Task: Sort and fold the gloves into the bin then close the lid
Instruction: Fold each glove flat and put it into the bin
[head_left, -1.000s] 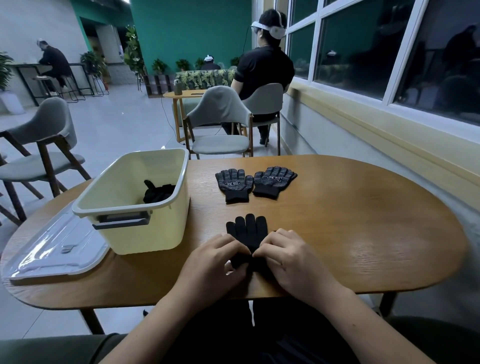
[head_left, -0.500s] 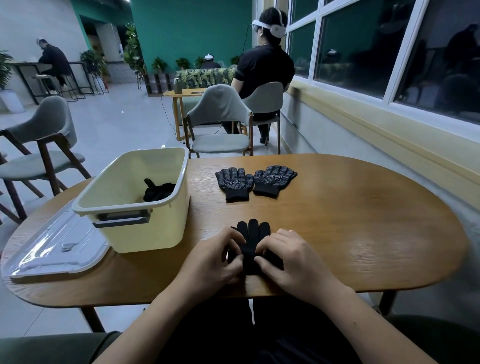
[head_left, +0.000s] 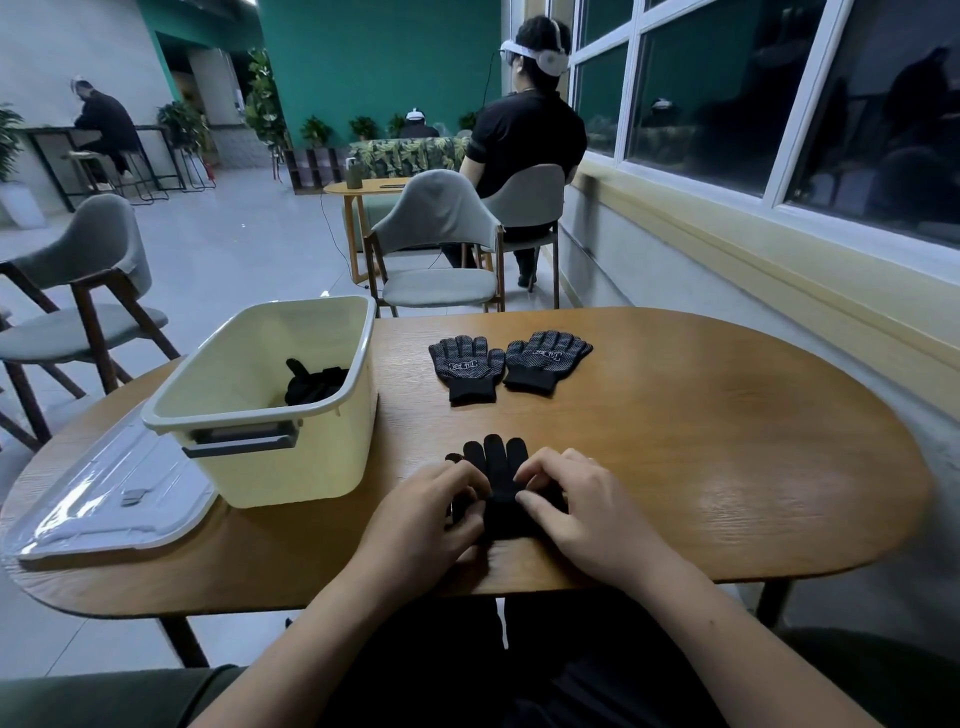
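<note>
Both hands have crept forward along the glove (head_left: 496, 467), from cuff toward palm. Their fingertips met a second ago and now sit slightly apart, so a strip of black knit shows between them.

The left hand (head_left: 431, 519) curls fingers and thumb onto the glove's left edge. The right hand (head_left: 592, 514) does likewise on the right edge, with its index finger laid along the fabric. Each seems to be closed on the knit, pinching it rather than pressing it flat. A hold from both sides like this probably squares the fabric up so a fold will come out even. Whether one glove or a stacked pair lies under the hands, I cannot tell.

The glove lies flat near the front edge of the table (head_left: 727, 467), fingers pointing away. It is straight ahead of the person, where both hands reach it equally.

Just to the left stands the open bin (head_left: 291, 467), close enough for a short carry. A dark bundle (head_left: 311, 384) already lies inside, likely gloves dealt with before.

Farther back, the dotted pair (head_left: 470, 364) lies side by side with cuffs toward the person. It is well apart from the plain glove, so it looks sorted by kind and waiting its turn.

The lid (head_left: 104, 499) lies flat to the left of the bin, out of the way until the last step.
</note>
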